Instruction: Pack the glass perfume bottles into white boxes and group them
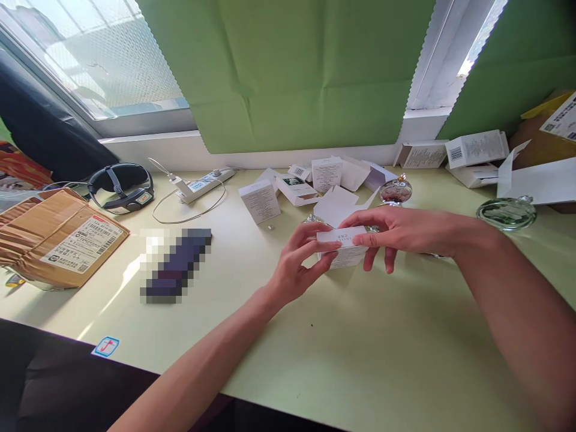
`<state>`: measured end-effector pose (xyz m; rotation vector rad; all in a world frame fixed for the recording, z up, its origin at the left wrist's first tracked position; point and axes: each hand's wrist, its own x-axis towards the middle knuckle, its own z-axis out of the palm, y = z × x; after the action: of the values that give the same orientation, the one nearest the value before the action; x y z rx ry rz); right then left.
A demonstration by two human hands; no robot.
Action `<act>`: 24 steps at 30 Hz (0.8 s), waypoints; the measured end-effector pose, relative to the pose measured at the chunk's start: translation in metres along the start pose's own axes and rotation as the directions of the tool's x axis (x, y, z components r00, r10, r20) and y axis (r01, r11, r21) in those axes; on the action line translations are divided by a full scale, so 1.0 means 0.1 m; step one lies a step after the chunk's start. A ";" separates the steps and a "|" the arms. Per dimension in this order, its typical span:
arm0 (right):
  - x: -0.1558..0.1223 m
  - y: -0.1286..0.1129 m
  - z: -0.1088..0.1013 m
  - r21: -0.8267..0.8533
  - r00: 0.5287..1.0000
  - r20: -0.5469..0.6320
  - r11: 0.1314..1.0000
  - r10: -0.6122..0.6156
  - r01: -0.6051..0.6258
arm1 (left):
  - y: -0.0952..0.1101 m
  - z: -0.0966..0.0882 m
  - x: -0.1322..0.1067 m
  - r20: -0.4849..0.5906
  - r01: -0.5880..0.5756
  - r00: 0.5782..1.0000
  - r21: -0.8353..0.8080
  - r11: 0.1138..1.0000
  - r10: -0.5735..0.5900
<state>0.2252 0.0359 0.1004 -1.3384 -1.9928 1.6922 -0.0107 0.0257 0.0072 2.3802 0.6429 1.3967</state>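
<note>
A small white printed carton (344,258) is between my two hands, close above the table. My left hand (294,264) grips its left end, with the thumb low on the front and fingers at the top. From the right, my right hand (396,231) pinches the upper right part, its thumb on the top panel and the lower fingers hanging beside it. An unfolded white carton (337,204) lies just behind, partly hidden by the fingers. Close by, a round glass bottle with a dark reddish look (396,191) stands behind my right wrist.
Several white cartons (327,174) cluster along the wall, one standing box (260,201) nearer. A green glass bottle (506,213) and more boxes (477,148) are right. Leftward are a pixelated dark object (177,264), power strip (204,185), headset (121,187) and brown parcel (67,240).
</note>
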 end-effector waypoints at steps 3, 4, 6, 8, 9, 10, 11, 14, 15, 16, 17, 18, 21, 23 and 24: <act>0.00 0.01 -0.01 0.033 0.999 0.037 0.999 0.019 -0.020 | 0.01 0.01 0.00 0.006 -0.008 1.000 0.005 1.000 0.008; 0.00 0.01 -0.01 0.030 0.998 0.052 0.999 0.019 -0.020 | 0.01 0.02 -0.01 0.005 -0.013 1.000 0.003 1.000 0.013; 0.00 0.01 -0.01 0.017 0.998 0.068 1.000 0.016 -0.017 | 0.01 0.04 -0.03 -0.004 -0.018 1.000 -0.004 1.000 0.018; 0.00 0.02 -0.02 0.002 0.998 0.067 1.000 0.011 -0.011 | 0.01 0.05 -0.06 -0.009 -0.008 1.000 0.000 1.000 0.008; 0.00 0.03 -0.02 -0.007 0.998 0.067 1.000 0.008 -0.007 | 0.00 0.06 -0.07 -0.003 0.004 1.000 0.006 1.000 -0.004; 0.00 0.03 -0.03 -0.018 0.997 0.073 1.000 0.005 -0.003 | -0.01 0.06 -0.08 0.006 0.017 1.000 0.010 1.000 -0.017; 0.00 0.04 -0.03 -0.028 0.997 0.077 1.000 0.001 0.002 | -0.01 0.06 -0.09 0.019 0.031 0.999 0.011 0.999 -0.031; 0.00 0.05 -0.04 -0.070 0.999 0.042 0.997 -0.015 0.017 | -0.02 0.06 -0.10 0.058 0.078 0.995 -0.003 0.997 -0.078; 0.00 0.05 -0.03 -0.090 1.000 0.017 0.996 -0.019 0.020 | -0.02 0.05 -0.10 0.069 0.091 0.994 -0.008 0.996 -0.090; 0.01 0.05 -0.02 -0.113 1.000 -0.008 0.993 -0.023 0.022 | -0.02 0.05 -0.10 0.078 0.101 0.992 -0.012 0.995 -0.100; 0.01 0.04 -0.01 -0.135 0.999 -0.025 0.991 -0.027 0.023 | -0.02 0.05 -0.10 0.085 0.110 0.991 -0.019 0.994 -0.108; 0.01 0.04 0.01 -0.150 0.999 -0.037 0.988 -0.032 0.026 | -0.02 0.05 -0.10 0.089 0.116 0.990 -0.026 0.993 -0.113; 0.01 0.03 0.04 -0.153 0.998 -0.048 0.988 -0.043 0.035 | -0.04 0.04 -0.10 0.088 0.125 0.989 -0.043 0.991 -0.121; 0.02 0.02 0.05 -0.142 0.998 -0.050 0.989 -0.038 0.031 | -0.05 0.05 -0.10 0.080 0.118 0.990 -0.046 0.992 -0.114; 0.02 0.02 0.05 -0.137 0.998 -0.050 0.990 -0.033 0.026 | -0.05 0.05 -0.09 0.074 0.111 0.992 -0.046 0.993 -0.107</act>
<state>0.2219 0.0338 0.0960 -1.3744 -2.1209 1.5168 -0.0118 0.0250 -0.0044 2.3081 0.6997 1.2624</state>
